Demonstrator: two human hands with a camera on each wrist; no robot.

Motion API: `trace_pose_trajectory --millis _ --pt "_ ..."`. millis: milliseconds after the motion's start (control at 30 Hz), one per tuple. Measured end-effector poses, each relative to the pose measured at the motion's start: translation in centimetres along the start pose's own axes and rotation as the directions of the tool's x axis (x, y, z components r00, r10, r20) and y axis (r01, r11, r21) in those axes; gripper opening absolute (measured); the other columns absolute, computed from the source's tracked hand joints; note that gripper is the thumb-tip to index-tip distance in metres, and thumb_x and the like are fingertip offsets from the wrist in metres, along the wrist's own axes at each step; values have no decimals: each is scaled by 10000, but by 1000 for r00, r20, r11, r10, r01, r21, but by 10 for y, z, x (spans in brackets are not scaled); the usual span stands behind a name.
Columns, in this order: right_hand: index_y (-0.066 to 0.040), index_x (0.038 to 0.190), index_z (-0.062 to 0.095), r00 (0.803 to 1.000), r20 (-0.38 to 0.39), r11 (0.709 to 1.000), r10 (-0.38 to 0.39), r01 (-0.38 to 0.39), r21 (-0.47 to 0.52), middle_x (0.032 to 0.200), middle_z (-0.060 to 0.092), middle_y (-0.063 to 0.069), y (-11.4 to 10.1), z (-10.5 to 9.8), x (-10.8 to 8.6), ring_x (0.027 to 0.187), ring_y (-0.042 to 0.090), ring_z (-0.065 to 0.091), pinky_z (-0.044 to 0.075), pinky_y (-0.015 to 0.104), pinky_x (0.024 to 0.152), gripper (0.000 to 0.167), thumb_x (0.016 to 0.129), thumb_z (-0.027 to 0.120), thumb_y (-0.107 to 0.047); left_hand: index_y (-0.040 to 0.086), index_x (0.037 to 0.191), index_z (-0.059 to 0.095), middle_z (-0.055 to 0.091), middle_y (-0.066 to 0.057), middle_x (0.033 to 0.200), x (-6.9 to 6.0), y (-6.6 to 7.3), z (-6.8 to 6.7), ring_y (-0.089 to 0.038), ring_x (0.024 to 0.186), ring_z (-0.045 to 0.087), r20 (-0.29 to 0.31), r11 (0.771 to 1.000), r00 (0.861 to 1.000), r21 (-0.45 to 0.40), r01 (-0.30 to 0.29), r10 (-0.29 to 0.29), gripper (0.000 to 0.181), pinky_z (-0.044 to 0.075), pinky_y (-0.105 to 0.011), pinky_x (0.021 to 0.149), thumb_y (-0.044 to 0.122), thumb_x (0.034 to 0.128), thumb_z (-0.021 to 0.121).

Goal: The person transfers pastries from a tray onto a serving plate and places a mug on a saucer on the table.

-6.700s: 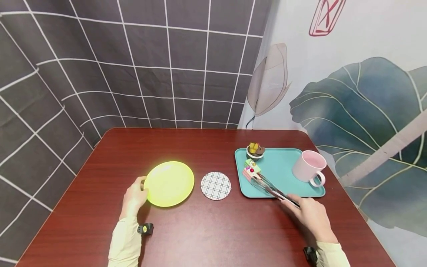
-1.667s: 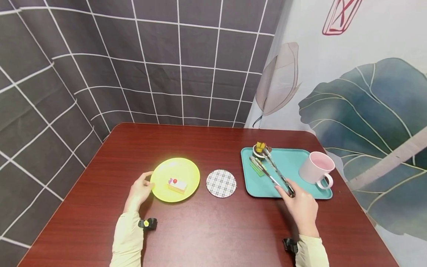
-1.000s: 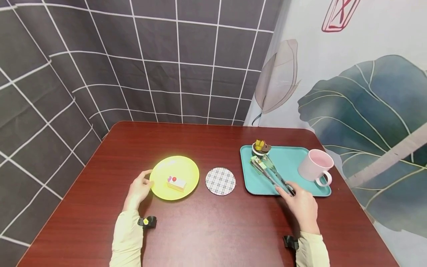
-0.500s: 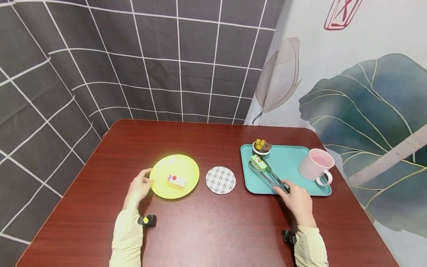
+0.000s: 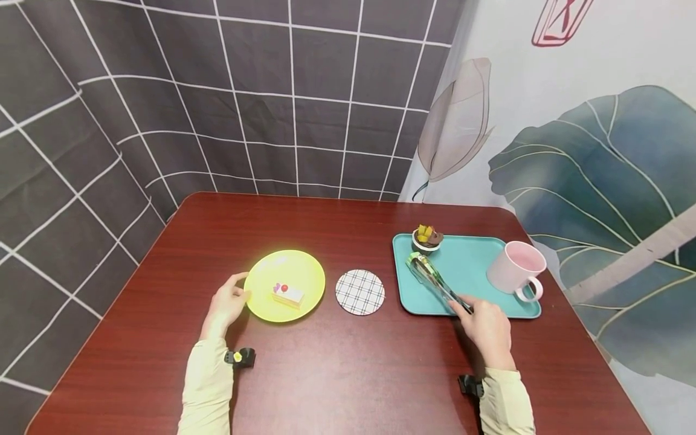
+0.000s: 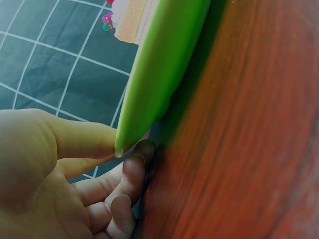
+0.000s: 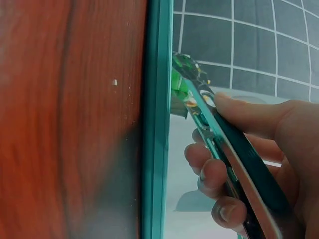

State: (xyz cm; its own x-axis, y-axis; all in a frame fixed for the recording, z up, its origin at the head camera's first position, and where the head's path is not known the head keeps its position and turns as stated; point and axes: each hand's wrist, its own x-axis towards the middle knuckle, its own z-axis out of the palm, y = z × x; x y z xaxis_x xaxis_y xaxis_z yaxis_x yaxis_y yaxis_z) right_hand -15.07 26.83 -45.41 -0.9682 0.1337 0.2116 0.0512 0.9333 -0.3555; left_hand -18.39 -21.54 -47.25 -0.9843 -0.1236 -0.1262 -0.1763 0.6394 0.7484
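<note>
My right hand (image 5: 487,329) grips tongs (image 5: 443,289), arms close together at green cake (image 5: 411,258), on left side of tray (image 5: 467,266); firmness of bite not discernible. Best practice, I judge: gentle even squeeze, tips clear of cupcake (image 5: 426,238) just beyond. My left hand (image 5: 225,305) pinches left rim of yellow plate (image 5: 285,269), thumb above. Plate holds one cake slice (image 5: 288,296); tray, green cake, cupcake far left, pink mug (image 5: 513,269) right.

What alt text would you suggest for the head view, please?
A person's right hand holds tongs at a green cake slice; a teal tray beneath holds a cupcake and pink mug. The left hand grips a yellow plate bearing another slice.
</note>
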Motion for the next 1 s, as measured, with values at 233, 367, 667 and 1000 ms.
trace_pose_trajectory --millis 233,367,667,1000 --pt "-100 1105 740 997 -74 999 -38 40 24 814 714 238 -5 -1 -3 682 405 636 403 399 490 339 861 706 -333 36 1398 424 645 -290 1022 0 0 0 -392 973 609 2 1000 1000 -11 12 -12 491 444 -509 871 87 917 509" --pt "-95 1096 743 993 -108 998 -57 60 32 788 715 220 -13 -5 -5 583 327 594 363 357 474 340 854 714 -333 31 1394 426 644 -291 1019 0 -1 0 -397 970 610 -2 1000 1000 -8 8 -8 487 449 -510 866 88 918 508" --pt "-102 1045 760 964 -202 981 -171 186 59 783 736 178 -34 -9 -8 610 359 636 424 411 498 284 817 751 -273 35 1390 438 656 -283 997 3 -2 0 -379 928 611 -11 1000 1000 -6 -4 4 486 449 -430 788 85 914 525" --pt "-134 985 774 922 -278 955 -269 293 47 720 732 133 -50 -4 -6 553 344 620 415 412 485 254 764 788 -258 46 1394 438 652 -284 1018 3 -1 0 -368 922 603 0 1000 1000 -2 21 -21 487 433 -380 748 97 918 525"
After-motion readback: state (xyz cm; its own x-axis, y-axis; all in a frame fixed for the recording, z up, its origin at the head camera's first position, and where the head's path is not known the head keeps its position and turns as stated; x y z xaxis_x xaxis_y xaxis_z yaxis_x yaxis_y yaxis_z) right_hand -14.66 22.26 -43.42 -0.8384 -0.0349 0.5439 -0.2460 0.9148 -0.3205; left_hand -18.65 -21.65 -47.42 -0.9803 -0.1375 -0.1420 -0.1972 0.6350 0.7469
